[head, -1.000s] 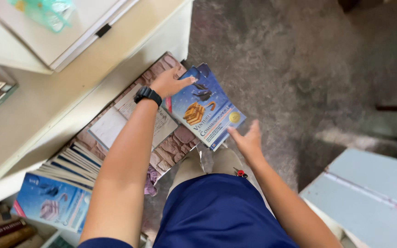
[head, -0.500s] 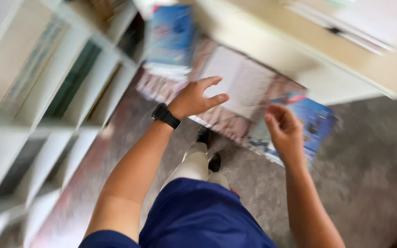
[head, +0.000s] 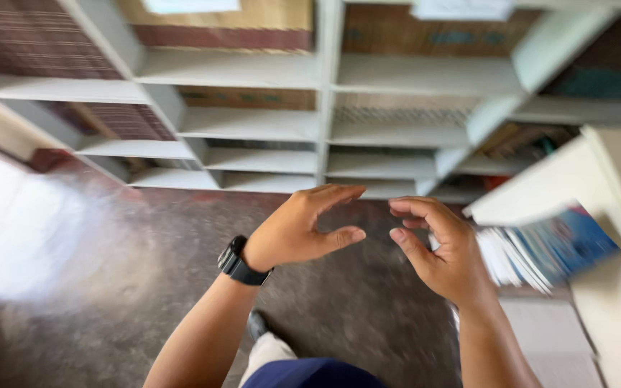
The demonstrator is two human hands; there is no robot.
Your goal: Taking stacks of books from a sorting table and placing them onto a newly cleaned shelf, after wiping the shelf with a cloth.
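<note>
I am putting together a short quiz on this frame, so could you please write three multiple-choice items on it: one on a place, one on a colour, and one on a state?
1. Where does the stack of booklets lie?
A. to the right of the right hand
B. on the floor by the left hand
C. on the top shelf

2. What colour is the wristwatch on the left arm?
A. white
B. black
C. red

3. How are the two hands?
A. both clenched on a book
B. one in a pocket
C. both empty, fingers curled, apart in the air

Answers:
1 A, the booklets sit under the pale table edge right of the right hand.
2 B, the band is black.
3 C, the left hand and the right hand hold nothing.
</note>
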